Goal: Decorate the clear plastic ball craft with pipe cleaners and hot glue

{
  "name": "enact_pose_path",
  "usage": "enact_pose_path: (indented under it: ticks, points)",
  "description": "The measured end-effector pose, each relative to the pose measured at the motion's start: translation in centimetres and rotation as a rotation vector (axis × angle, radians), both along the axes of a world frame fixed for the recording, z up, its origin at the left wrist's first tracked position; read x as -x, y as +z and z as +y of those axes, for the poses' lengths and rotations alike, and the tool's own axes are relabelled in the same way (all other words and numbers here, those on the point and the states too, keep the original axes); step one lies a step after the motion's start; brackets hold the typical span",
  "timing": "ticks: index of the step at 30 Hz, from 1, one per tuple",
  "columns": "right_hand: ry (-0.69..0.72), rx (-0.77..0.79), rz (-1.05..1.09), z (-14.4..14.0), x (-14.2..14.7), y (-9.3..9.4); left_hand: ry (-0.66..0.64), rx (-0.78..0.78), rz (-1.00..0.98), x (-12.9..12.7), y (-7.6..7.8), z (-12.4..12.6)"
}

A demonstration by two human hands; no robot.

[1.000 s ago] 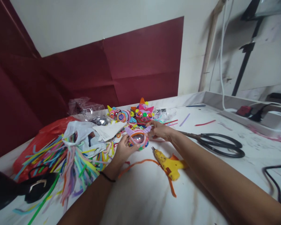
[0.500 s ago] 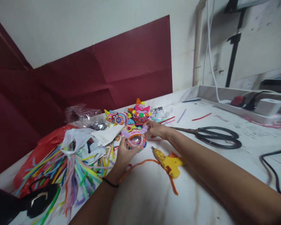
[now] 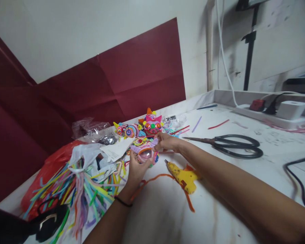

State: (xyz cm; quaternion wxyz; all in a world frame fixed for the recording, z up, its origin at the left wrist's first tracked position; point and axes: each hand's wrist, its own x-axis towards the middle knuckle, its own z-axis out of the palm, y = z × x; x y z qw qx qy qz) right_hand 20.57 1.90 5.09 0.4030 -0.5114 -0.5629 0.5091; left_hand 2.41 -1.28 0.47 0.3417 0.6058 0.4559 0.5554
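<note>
A colourful pipe-cleaner figure [image 3: 145, 154] with lilac ear-like pieces and a clear dome rimmed in orange is between my hands, over the white table. My left hand [image 3: 138, 169] grips its lower left side, with the thumb along the dome's edge. At the lilac piece on the figure's upper right, my right hand [image 3: 165, 141] has its fingertips pinched. Just right of the figure lies a yellow glue gun [image 3: 182, 174], its nozzle pointing up and left. An orange pipe cleaner [image 3: 157, 176] curves across the table below my hands.
Finished-looking pipe-cleaner figures [image 3: 153, 126] stand behind. Black-handled scissors [image 3: 234, 145] lie to the right, near a white power strip [image 3: 269, 117]. Left are many loose pipe cleaners [image 3: 78, 200], a red plastic bag [image 3: 54, 162], a white paper [image 3: 117, 149] and a black object [image 3: 49, 222].
The camera view has shifted slightly. My hands keep hold of the figure, which sits slightly further left and more tilted. The glue gun and scissors stay put.
</note>
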Motion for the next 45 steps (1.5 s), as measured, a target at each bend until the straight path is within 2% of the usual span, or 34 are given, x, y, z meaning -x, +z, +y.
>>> enact_pose_path:
  ticks: [6,12,20,32,41,45]
  points:
    - [0.006,-0.005,-0.009,0.0,-0.1,0.1,0.012,0.048,0.009,0.1,-0.3,0.3]
    - [0.031,-0.01,-0.02,0.0,-0.3,0.2,0.019,0.029,-0.027,0.2,-0.7,0.5]
    - [0.032,-0.02,-0.043,0.0,-0.1,0.2,0.031,0.093,-0.021,0.0,-0.1,-0.1]
    - [0.03,-0.14,-0.181,0.8,0.3,-0.8,0.072,0.062,-0.06,-0.5,-0.2,-0.1]
    - [0.043,-0.192,-0.243,0.5,0.2,-0.6,0.11,0.056,-0.097,-1.0,0.1,-0.6]
    - [0.065,-0.216,-0.246,0.0,-0.3,0.6,0.135,0.045,-0.129,-0.9,-0.2,-0.3]
